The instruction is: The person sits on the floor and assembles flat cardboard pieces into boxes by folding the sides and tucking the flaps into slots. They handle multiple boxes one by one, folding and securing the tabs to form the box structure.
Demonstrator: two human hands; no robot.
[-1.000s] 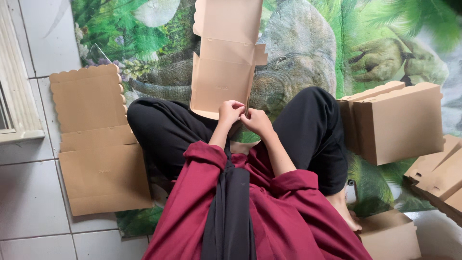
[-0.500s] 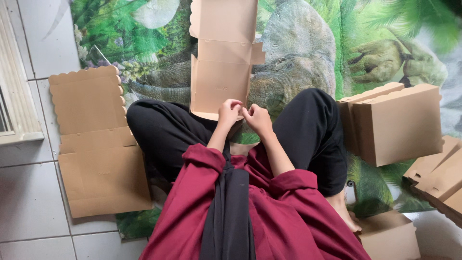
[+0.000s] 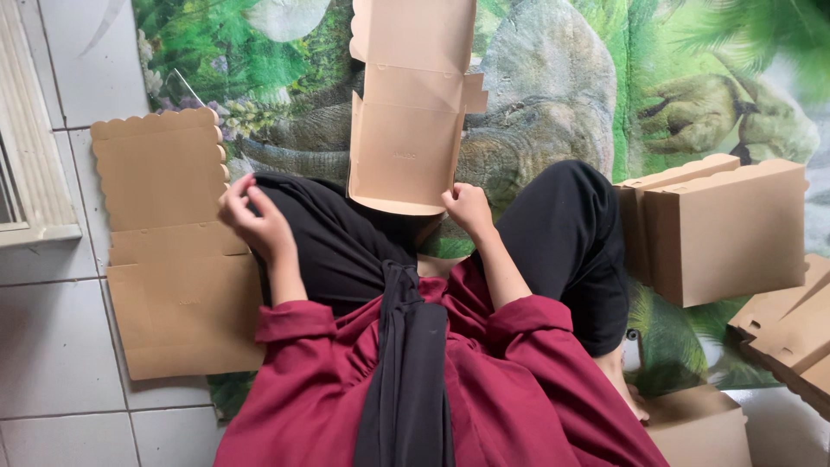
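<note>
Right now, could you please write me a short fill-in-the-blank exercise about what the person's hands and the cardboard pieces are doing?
1. The right hand grips the near corner of the unfolded brown cardboard box blank lying on the person's ____.
2. The left hand is raised beside the flat scalloped-edge brown cardboard sheet, which lies on the white ____ floor.
3. The folded brown cardboard box stands on the green printed ____.

Missing words: lap; tiled; mat

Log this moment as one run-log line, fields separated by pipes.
left hand: over flat cardboard sheet | right hand: gripping corner of unfolded box blank | folded boxes: at the person's right | surface: patterned mat
</note>
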